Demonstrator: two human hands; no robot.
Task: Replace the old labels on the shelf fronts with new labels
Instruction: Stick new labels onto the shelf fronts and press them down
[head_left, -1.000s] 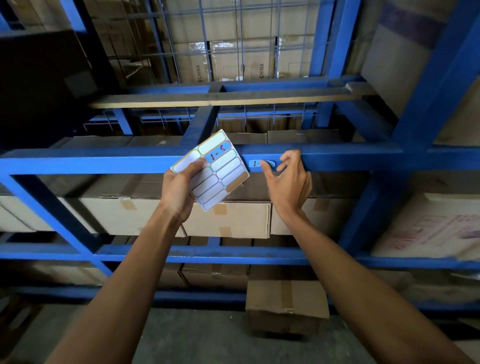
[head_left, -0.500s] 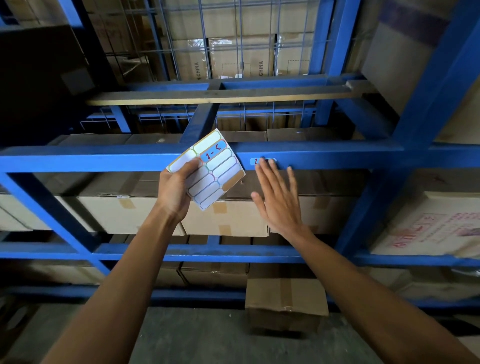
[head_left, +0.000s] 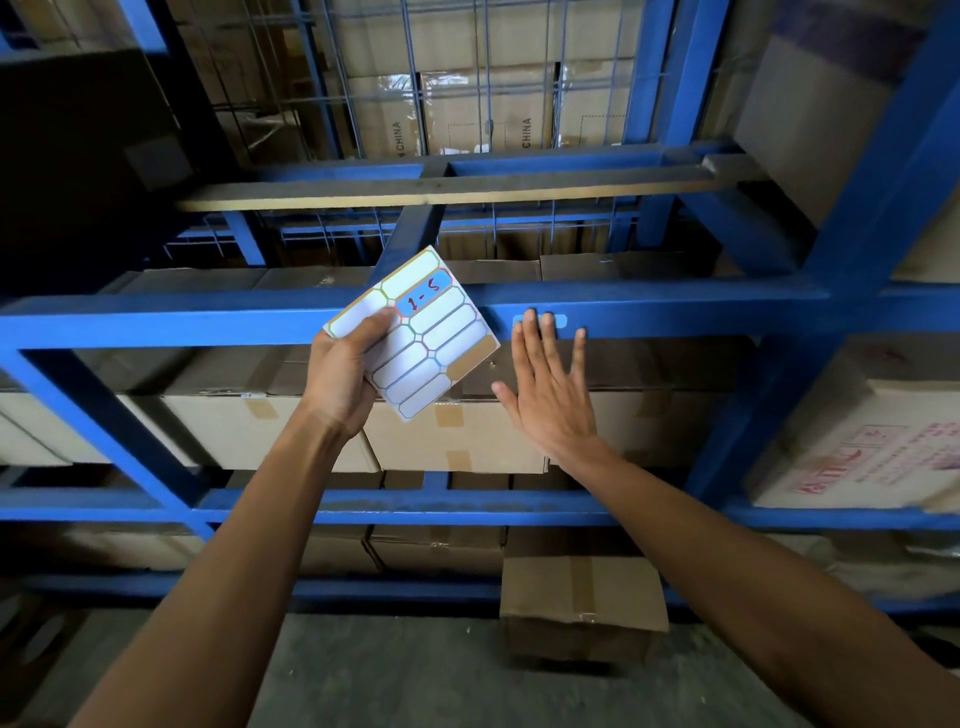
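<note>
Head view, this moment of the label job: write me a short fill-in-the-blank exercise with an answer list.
1. The label sheet is held in the person's ____ hand.
2. The right hand is open and flat, its fingertips covering part of the light blue label on the ____ shelf beam.
3. On the sheet, the one blue label carries writing in ____ ink.

Missing words: left; blue; red

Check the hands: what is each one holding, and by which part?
The left hand holds the label sheet by its lower-left edge, thumb on the face. The right hand holds nothing: open and flat, fingertips over the blue label on the shelf beam.
</note>
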